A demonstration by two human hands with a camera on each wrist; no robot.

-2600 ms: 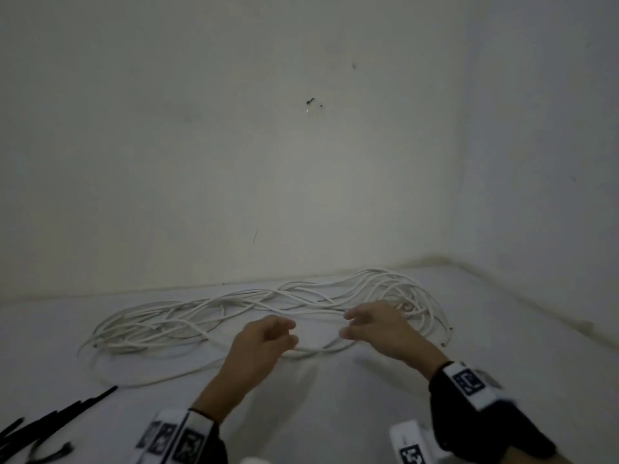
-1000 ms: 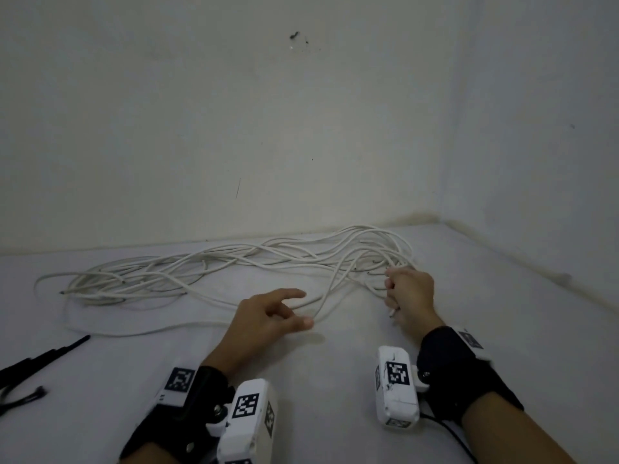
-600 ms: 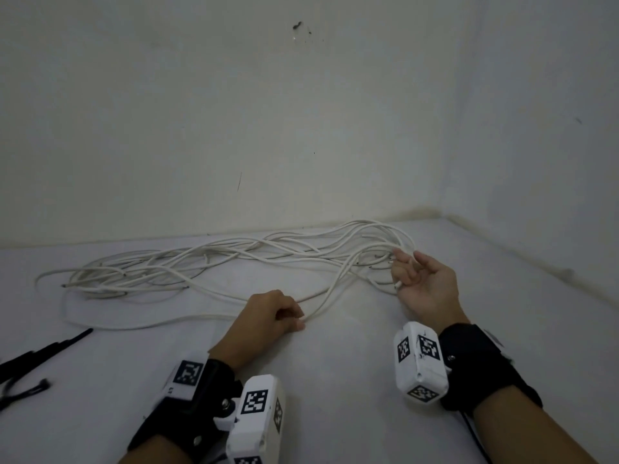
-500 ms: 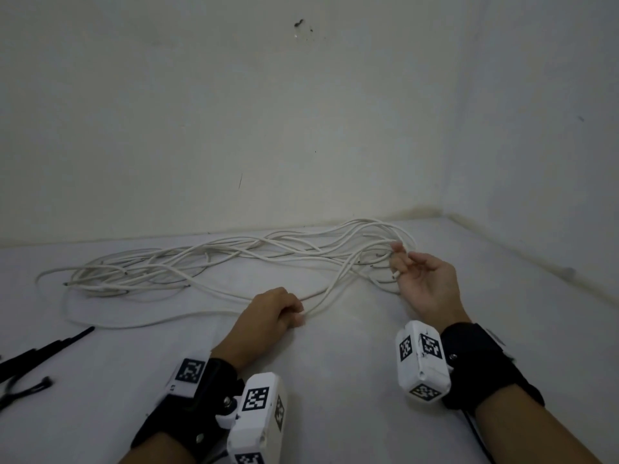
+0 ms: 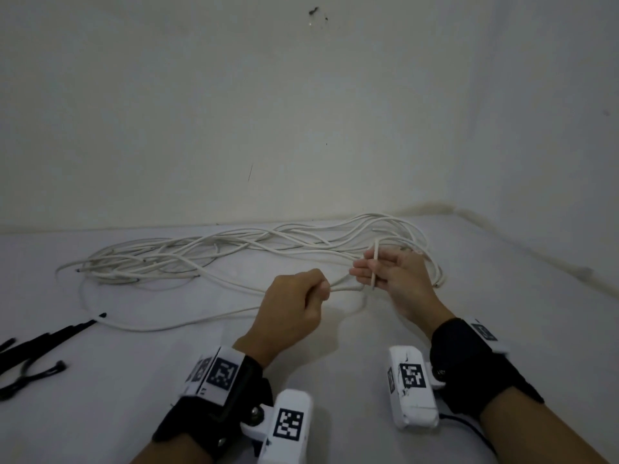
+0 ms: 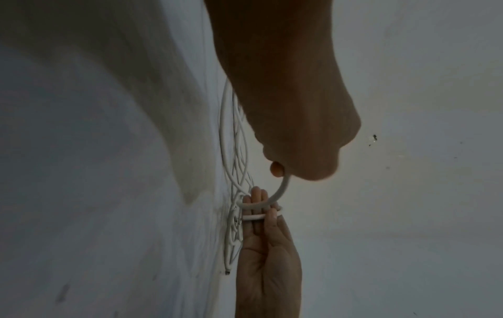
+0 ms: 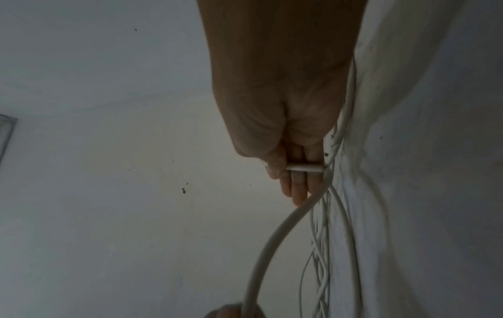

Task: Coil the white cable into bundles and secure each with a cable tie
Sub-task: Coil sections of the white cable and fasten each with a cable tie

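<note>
Left hand [image 5: 291, 306] fist-curled, pinching a strand of the white cable [image 5: 234, 252]. Right hand [image 5: 392, 276] palm-up with fingers extended, thumb pinning a cable turn laid across them. Remaining cable sprawls loose on the white surface [image 5: 502, 329] behind; black cable ties [image 5: 43, 339] far left.

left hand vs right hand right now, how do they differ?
Left hand is fisted, knuckles up, pinching the white cable; right hand is palm-up, fingers straight, cable wound across them. Left hand sits nearer the person, right hand nearer the loose pile. Both hold the same strand.
</note>
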